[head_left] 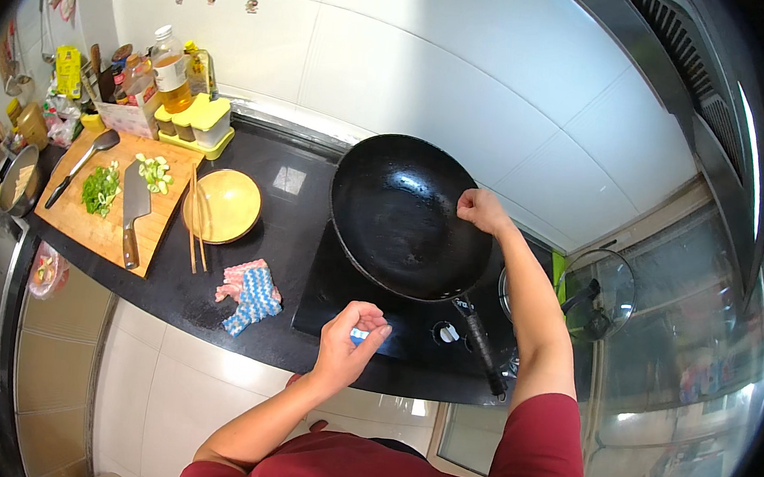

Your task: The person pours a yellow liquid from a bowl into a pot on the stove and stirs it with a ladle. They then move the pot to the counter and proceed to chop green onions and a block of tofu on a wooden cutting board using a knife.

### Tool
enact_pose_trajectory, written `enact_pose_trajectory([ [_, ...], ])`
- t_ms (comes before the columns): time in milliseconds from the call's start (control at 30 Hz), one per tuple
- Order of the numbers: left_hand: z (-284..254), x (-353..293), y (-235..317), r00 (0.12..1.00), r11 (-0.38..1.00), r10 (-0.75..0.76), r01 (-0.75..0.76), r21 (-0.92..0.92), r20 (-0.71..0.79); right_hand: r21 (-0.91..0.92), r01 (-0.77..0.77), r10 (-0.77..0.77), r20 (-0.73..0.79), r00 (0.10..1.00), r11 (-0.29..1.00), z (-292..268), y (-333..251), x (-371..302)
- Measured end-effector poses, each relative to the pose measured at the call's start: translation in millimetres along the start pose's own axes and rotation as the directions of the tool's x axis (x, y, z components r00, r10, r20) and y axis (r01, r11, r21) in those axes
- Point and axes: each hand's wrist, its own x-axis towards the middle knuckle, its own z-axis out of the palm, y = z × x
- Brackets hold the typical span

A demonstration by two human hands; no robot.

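Note:
My right hand is closed, fingers pressed together, over the right part of a black wok. Whatever it may hold is hidden. The wok sits on the cooktop, its dark wrapped handle pointing towards me. In front of the wok, my left hand is raised and loosely curled, with a gap between thumb and fingers. A small blue-and-white patch shows in that gap; I cannot tell whether it lies in the hand or behind it.
Left of the cooktop lie cloths and a yellow bowl with chopsticks across it. A cutting board bears a cleaver, chopped greens and a ladle. Bottles stand behind; a glass lid is at right.

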Motion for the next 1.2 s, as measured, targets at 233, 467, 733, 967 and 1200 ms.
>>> enact_pose_trajectory([
  [233, 4.9, 4.1, -1.8, 0.997, 1.0, 0.023, -0.023, 0.003, 0.075, -0.372, 0.107, -0.091, 0.06, 0.994, 0.922, 22.3, -5.6, -3.9],
  [467, -11.1, 8.0, -8.1, 0.998, 0.999, 0.019, -0.021, 0.035, 0.055, -0.608, 0.192, -0.14, 0.133, 0.981, 0.77, 53.1, -11.3, 12.4],
  [733, -17.4, 19.2, -5.8, 0.997, 0.997, 0.049, -0.052, 0.051, 0.063, -0.685, 0.178, -0.108, 0.144, 0.984, 0.706, 56.8, -7.2, 26.3],
  [967, -25.8, 24.6, -6.3, 0.998, 0.997, 0.059, -0.061, 0.048, 0.032, -0.114, -0.034, 0.031, -0.029, 0.999, 0.993, 7.6, -7.2, 8.3],
  [1200, -21.8, 26.4, -4.9, 0.996, 0.996, 0.066, -0.069, 0.054, 0.062, -0.353, 0.181, -0.171, 0.06, 0.983, 0.918, 9.0, -9.4, -8.7],
])
